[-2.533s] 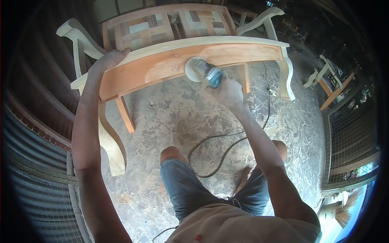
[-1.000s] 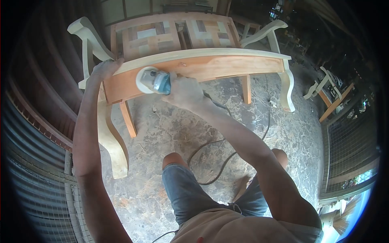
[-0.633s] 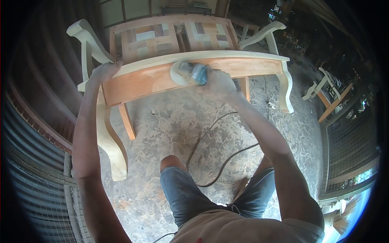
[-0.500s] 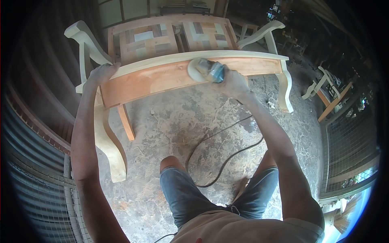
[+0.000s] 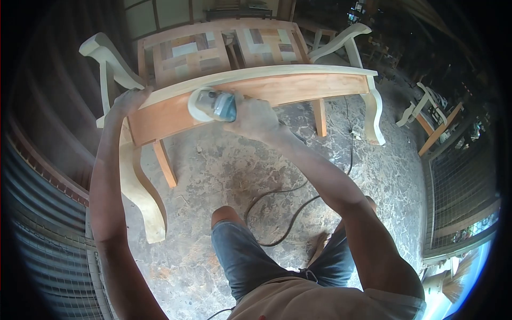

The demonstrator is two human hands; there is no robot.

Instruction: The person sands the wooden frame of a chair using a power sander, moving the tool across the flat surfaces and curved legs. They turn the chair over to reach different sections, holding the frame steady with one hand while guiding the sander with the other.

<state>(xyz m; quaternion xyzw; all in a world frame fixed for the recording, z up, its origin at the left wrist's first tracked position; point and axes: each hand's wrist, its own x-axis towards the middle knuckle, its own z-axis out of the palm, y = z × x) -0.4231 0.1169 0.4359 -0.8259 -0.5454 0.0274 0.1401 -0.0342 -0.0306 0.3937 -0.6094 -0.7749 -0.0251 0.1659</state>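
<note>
A wooden bench point(image 5: 314, 88) stands before me, with pale curved arms and legs and a reddish front board. My right hand point(image 5: 256, 118) is closed around an angle grinder point(image 5: 222, 105). Its round, pale disc point(image 5: 198, 104) lies against the left half of the front board and looks blurred. At the bench's left front corner, my left hand point(image 5: 132, 99) grips the edge of the top rail; its fingertips are partly hidden. Behind the rail, the seat point(image 5: 210, 56) shows patchwork panels of mixed wood tones.
A black power cord point(image 5: 290, 224) loops over the stained concrete floor point(image 5: 213, 165) between the bench and my legs. Corrugated metal and wire mesh point(image 5: 53, 240) line the left side. To the right are another wooden frame point(image 5: 426, 114), a mesh panel point(image 5: 464, 181) and a broom point(image 5: 453, 282).
The grinder in my right hand has slid left along the front board, from near its middle to its left half. My left hand stays at the corner.
</note>
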